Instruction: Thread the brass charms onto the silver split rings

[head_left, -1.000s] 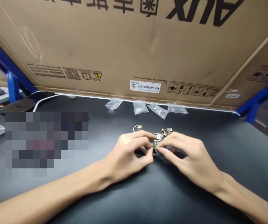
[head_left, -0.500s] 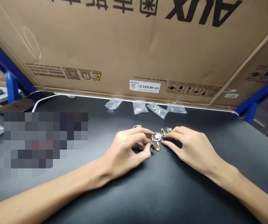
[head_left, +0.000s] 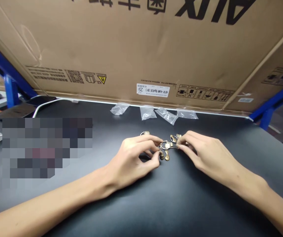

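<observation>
A silver ring with bronze-coloured charms point(head_left: 167, 145) lies on the dark table between my hands. My left hand point(head_left: 140, 153) pinches the left side of this ring with thumb and fingers. My right hand point(head_left: 200, 148) has its thumb and fingertips pressed together on the end of a thin metal piece point(head_left: 173, 147) at the ring's right side. Just behind my right fingertips lies a second ring with charms point(head_left: 173, 138). Another ring with charms point(head_left: 145, 133) rests behind my left hand, partly hidden by it.
Several clear plastic bags point(head_left: 148, 112) lie along the table's back edge, in front of a large cardboard box point(head_left: 131, 49). Blue metal posts point(head_left: 11, 90) stand at both sides. A white cable point(head_left: 46, 102) and a blurred-out area are at the left.
My right hand has moved slightly right, drawing the thin metal piece out from the ring's middle. My left hand stays in place.
</observation>
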Motion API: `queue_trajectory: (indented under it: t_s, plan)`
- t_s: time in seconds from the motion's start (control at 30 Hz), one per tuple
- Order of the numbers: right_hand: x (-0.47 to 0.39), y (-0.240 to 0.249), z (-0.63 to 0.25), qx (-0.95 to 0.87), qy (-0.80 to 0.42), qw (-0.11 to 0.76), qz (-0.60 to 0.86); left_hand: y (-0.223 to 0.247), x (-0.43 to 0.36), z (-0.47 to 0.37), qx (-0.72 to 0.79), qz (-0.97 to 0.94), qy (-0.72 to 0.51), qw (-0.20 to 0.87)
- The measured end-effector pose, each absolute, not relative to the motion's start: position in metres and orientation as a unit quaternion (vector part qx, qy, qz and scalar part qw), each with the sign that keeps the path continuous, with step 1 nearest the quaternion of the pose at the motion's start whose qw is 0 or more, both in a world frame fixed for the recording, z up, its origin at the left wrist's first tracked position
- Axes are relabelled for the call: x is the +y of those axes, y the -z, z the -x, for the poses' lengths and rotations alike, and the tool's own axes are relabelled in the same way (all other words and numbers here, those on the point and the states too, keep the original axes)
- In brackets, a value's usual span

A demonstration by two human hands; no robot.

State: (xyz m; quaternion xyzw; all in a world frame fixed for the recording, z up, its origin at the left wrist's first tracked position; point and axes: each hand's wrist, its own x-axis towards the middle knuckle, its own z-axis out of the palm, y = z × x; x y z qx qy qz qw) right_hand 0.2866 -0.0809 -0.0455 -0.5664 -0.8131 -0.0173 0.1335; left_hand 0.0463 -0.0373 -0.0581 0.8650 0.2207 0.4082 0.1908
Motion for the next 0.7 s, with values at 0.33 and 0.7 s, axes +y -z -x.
queue_trajectory:
  t_s: [0.33,0.7]
  plan:
    - [-0.078,0.048,-0.287,-0.838,0.104,0.099,0.526,0.057,-0.038,-0.047,0.233,-0.864,-0.403,0.193]
    - [-0.079,0.045,-0.29,-0.827,0.082,0.158,0.533,0.056,-0.038,-0.046,0.237,-0.854,-0.416,0.205]
